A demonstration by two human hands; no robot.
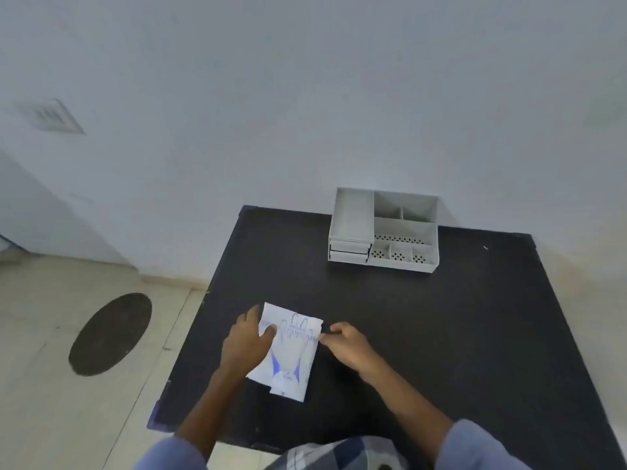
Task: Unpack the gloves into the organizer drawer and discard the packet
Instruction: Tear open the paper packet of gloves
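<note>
A white glove packet (288,354) with blue print lies flat on the black table (424,334), near its front left. My left hand (246,344) rests on the packet's left edge, thumb pressing its top. My right hand (342,342) pinches the packet's right edge between fingertips. The grey organizer (383,230) stands at the table's far edge against the wall, with small drawers (349,251) at its left front, all shut.
A dark round bin opening (110,334) sits on the tiled floor left of the table. A white wall runs behind the table. The table's right half holds nothing but a tiny white speck (486,247).
</note>
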